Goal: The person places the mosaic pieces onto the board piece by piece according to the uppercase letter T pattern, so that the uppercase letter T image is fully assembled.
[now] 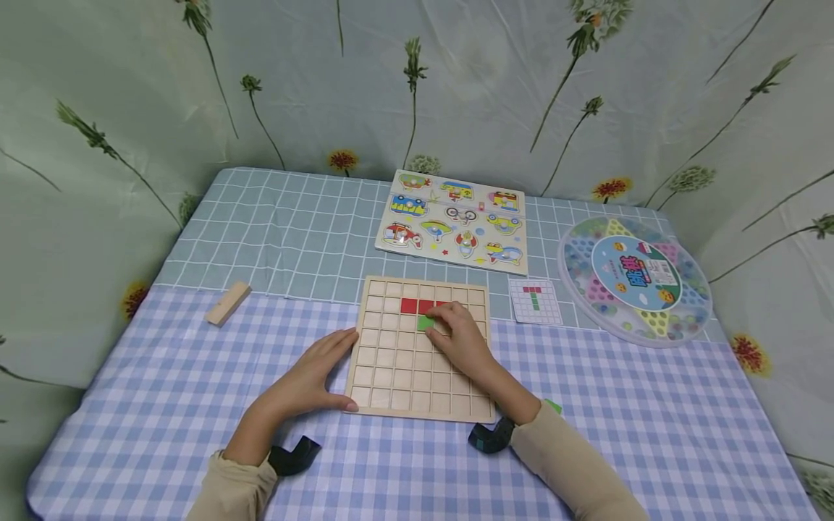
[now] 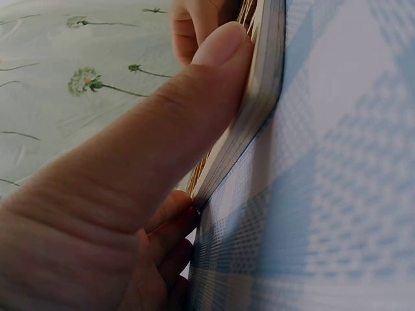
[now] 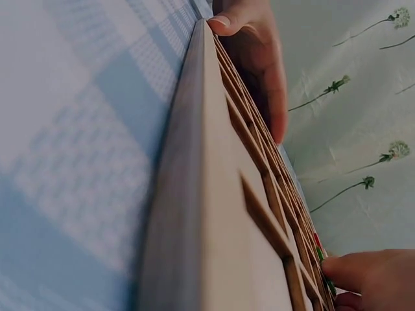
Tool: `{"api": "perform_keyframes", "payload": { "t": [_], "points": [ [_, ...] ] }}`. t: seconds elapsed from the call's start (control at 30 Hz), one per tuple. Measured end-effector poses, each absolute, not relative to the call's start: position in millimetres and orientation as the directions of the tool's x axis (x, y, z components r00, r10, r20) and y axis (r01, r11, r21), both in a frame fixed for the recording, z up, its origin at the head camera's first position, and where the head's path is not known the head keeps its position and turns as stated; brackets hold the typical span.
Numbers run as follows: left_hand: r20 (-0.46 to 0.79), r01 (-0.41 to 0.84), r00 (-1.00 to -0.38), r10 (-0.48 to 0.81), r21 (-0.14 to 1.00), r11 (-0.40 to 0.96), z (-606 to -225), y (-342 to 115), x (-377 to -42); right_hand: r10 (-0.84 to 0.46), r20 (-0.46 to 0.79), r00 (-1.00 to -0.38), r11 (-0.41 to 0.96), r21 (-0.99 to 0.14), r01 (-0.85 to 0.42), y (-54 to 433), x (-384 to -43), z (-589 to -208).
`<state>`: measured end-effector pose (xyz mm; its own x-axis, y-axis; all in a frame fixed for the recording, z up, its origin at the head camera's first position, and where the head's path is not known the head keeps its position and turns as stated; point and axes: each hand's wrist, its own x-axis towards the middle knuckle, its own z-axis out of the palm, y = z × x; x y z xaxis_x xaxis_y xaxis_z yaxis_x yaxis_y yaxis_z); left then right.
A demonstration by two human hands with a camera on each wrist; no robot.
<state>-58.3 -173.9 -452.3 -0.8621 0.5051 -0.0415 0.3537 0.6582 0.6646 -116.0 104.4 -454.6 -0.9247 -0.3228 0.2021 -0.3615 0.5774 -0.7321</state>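
A wooden grid board (image 1: 391, 358) lies on the checked cloth. Red square tiles (image 1: 409, 306) sit side by side in one of its upper rows, partly behind the right hand's fingers. Below them is a green square tile (image 1: 425, 323), which my right hand (image 1: 461, 339) pinches between thumb and index finger. In the right wrist view those fingertips are at the green tile (image 3: 326, 269), low over the grid. My left hand (image 1: 313, 376) steadies the board, fingers extended against its left edge and thumb on the near left corner; the left wrist view shows this thumb (image 2: 220, 48) on the rim.
Right of the board lies a pattern card (image 1: 536, 301) with a red and green T shape. A vehicle picture puzzle (image 1: 449, 221) is behind, a round Chinese checkers box (image 1: 635, 278) at right. A small wooden block (image 1: 229, 304) lies left. Something green (image 1: 554, 407) peeks out by the right sleeve.
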Motion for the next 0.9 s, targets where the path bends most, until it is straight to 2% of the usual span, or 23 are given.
{"api": "perform_keyframes", "payload": {
  "t": [0.43,0.7,0.9],
  "points": [
    [-0.046,0.348,-0.864,0.501,0.664,0.662,-451.8,-174.3,-57.2,-0.374,0.086,-0.923,0.565,-0.768,-0.3,113.7,-109.2,-438.6],
    [-0.04,0.354,-0.862,0.505,0.666,0.657,-451.0,-173.9,-58.0,-0.365,0.192,-0.911,0.531,-0.761,-0.373,146.8,-88.6,-408.2],
    [-0.044,0.351,-0.862,0.504,0.665,0.659,-450.9,-174.1,-57.9,-0.36,0.276,-0.891,0.551,-0.707,-0.442,174.4,-67.1,-405.5]
  ]
}}
